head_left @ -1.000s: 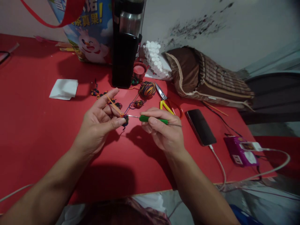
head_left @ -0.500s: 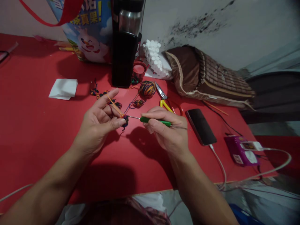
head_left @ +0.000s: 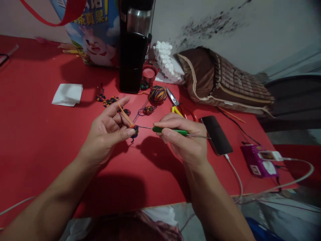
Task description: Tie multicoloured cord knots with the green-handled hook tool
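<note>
Between thumb and fingers, my left hand [head_left: 107, 130] pinches a small multicoloured crochet piece [head_left: 135, 131], a dark tail hanging below it. Orange yarn [head_left: 125, 115] runs tight from the piece up over the raised index finger. My right hand [head_left: 184, 139] grips a green-handled crochet hook [head_left: 170, 130] like a pen. The hook's thin metal tip meets the top of the piece. Behind lie a ball of multicoloured yarn [head_left: 157, 94], a small yarn bundle [head_left: 148, 110] and several little crocheted pieces [head_left: 101, 98], partly behind my left fingers.
Scissors [head_left: 174, 99] lie beyond my right hand. A phone [head_left: 217, 135] on a cable and a purple box [head_left: 259, 160] are at the right. A dark phone [head_left: 133, 63] stands upright at the back, near a bag [head_left: 97, 40] and a brown cushion [head_left: 225, 80]. Folded white paper [head_left: 67, 94] lies left.
My right hand and the hook have shifted slightly right and a little down. The left hand and crochet piece have moved slightly right. Both grips stay the same.
</note>
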{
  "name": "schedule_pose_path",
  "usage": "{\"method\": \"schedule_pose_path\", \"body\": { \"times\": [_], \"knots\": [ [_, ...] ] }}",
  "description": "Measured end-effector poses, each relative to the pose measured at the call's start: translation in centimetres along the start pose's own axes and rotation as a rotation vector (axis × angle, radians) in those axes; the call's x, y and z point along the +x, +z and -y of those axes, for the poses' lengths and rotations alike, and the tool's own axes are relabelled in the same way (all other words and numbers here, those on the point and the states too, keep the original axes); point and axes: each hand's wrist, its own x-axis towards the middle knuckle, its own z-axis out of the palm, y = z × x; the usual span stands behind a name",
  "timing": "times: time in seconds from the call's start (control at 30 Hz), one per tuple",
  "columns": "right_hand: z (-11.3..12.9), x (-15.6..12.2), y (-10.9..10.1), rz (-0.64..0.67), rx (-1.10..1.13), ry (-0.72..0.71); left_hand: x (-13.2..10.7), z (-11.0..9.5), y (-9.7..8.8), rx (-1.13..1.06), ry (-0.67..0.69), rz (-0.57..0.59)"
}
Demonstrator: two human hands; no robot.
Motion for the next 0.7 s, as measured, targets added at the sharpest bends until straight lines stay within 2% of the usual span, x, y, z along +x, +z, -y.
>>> {"method": "schedule_pose_path", "body": {
  "times": [0.27, 0.5, 0.7],
  "knots": [
    [0.4, 0.1, 0.1, 0.007, -0.041, -0.029, -0.1, -0.2, 0.1, 0.013, -0.024, -0.007],
    [1.7, 0.1, 0.2, 0.032, -0.173, -0.037, 0.0, -0.1, 0.0, 0.026, -0.026, -0.018],
    [2.0, 0.1, -0.1, 0.048, -0.190, -0.030, 0.0, -0.1, -0.1, 0.058, -0.035, 0.018]
  ]
}}
